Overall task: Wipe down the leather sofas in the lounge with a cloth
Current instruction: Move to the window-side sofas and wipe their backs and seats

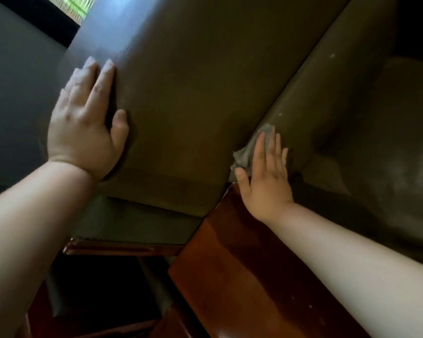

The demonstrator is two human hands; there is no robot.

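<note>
The olive-brown leather sofa [193, 81] fills the middle and right of the view, its padded side panel facing me. My left hand [86, 123] rests flat on the left edge of that panel, fingers straight, thumb pressed into the leather. My right hand [266, 172] lies flat with straight fingers on a small grey cloth [249, 152]. It presses the cloth against the rounded leather roll beside the seam. Only the cloth's upper and left edges show past my fingers.
A glossy reddish wooden armrest [242, 264] runs from the bottom centre up to my right wrist. The sofa seat cushion [388, 154] lies at the right. A grey wall [15, 93] stands at the left, with a dark-framed window [78, 6] at the top.
</note>
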